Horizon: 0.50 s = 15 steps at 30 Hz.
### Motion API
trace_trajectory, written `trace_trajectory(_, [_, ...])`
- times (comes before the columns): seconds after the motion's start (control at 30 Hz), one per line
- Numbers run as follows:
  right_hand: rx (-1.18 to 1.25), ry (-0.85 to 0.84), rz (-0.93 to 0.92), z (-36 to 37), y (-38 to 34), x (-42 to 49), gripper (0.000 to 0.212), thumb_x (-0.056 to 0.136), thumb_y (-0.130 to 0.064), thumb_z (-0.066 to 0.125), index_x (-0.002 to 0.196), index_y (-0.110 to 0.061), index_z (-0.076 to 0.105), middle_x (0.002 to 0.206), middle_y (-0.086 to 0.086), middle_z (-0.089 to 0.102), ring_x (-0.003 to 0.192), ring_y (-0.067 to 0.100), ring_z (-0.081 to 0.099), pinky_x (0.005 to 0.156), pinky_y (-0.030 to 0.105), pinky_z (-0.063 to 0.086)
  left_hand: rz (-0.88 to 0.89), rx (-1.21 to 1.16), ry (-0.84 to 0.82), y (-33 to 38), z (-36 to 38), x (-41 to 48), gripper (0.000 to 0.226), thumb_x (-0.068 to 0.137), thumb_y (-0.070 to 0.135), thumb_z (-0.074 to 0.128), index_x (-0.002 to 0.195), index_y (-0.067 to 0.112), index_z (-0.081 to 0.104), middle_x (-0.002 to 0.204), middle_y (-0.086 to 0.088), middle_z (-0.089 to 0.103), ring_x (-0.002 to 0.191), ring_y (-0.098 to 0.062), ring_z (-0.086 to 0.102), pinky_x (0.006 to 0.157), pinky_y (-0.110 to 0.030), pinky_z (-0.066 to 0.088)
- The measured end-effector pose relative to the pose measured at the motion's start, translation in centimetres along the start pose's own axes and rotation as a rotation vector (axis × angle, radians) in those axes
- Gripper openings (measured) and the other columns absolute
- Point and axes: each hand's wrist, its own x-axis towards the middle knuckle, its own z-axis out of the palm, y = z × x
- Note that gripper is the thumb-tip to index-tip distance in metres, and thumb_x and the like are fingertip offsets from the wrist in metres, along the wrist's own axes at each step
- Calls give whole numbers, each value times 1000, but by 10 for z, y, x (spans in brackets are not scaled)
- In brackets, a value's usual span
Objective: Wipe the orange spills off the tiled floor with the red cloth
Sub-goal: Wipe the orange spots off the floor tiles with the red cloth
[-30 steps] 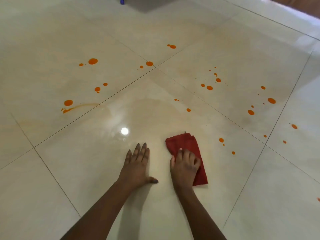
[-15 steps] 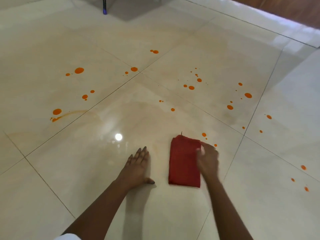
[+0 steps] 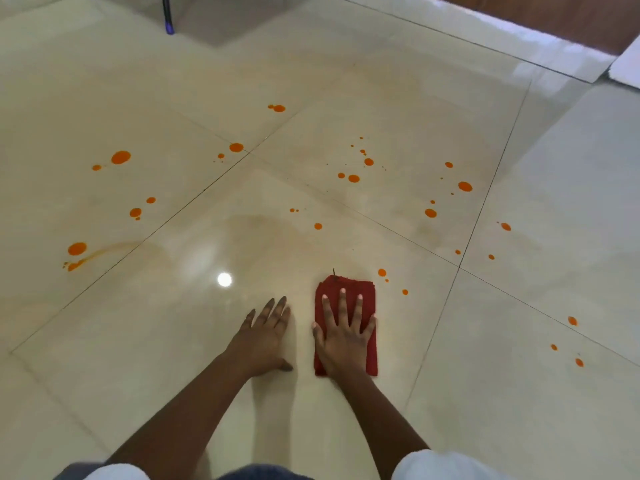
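Right hand (image 3: 344,336) presses flat, fingers straight, on the red cloth (image 3: 369,289) to wipe; left hand (image 3: 266,332), spread flat beside it on the floor (image 3: 173,341), probably gives support.

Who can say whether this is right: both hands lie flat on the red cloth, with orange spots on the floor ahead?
Not both. The head view shows only the right hand flat on the red cloth; the left hand lies on the floor beside it. Orange spots do lie ahead.

Both hands, left (image 3: 266,336) and right (image 3: 343,336), lie flat, fingers straight.
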Motion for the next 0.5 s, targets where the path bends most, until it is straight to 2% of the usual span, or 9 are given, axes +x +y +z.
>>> trace_trajectory(0.07, [-44, 23, -63, -6, 7, 27, 61, 87, -52, 19, 144, -33, 29, 153, 7, 26, 140, 39, 16, 105, 64, 14, 14, 0, 15, -2, -4, 22, 106, 82, 55, 57, 146, 11, -15, 153, -3, -27, 141, -20, -22, 115, -42, -5])
trace_trajectory(0.13, [-59, 65, -27, -17, 33, 57, 62, 87, -53, 10, 147, -36, 11, 157, 2, 5, 143, 34, -3, 109, 60, 0, 34, 17, 35, 1, -9, 43, 110, 80, 58, 58, 145, 9, -16, 153, -5, -27, 141, -22, -23, 114, -43, -6])
trace_trajectory(0.23, [22, 124, 266, -32, 98, 71, 56, 95, -49, 23, 147, -38, 5, 158, -1, -2, 143, 30, -8, 111, 57, 0, 39, 20, 61, 2, -14, 70, 119, 73, 65, 60, 145, 11, -18, 152, -6, -30, 140, -27, -26, 113, -47, -9])
trace_trajectory(0.33, [91, 242, 422, -18, 107, 25, 56, 93, -49, 22, 146, -34, 17, 157, 2, 12, 143, 32, 3, 110, 59, 8, 4, 6, 2, 6, -15, 80, 131, 64, 69, 65, 144, 12, -21, 148, -9, -37, 136, -33, -32, 111, -53, -10])
trace_trajectory(0.37, [99, 240, 379, -11, 88, 12, 58, 90, -49, 23, 145, -32, 24, 154, 4, 22, 142, 34, 13, 108, 60, 15, -6, 9, -19, 8, -16, 82, 133, 63, 68, 66, 143, 11, -23, 147, -10, -39, 134, -35, -33, 110, -55, -10])
trace_trajectory(0.43, [95, 116, 146, -5, 50, 14, 55, 88, -49, 28, 140, -32, 35, 148, 3, 35, 137, 35, 27, 105, 57, 23, -22, 6, -34, 12, -18, 82, 134, 63, 67, 68, 143, 11, -24, 146, -10, -40, 134, -36, -34, 110, -57, -9])
trace_trajectory(0.5, [-22, 75, -82, -16, 33, 50, 57, 89, -53, 18, 142, -36, 31, 152, -2, 22, 141, 34, 18, 107, 58, 21, -43, -4, -41, 15, -21, 78, 133, 63, 66, 68, 143, 12, -23, 147, -10, -38, 135, -35, -33, 111, -58, -5])
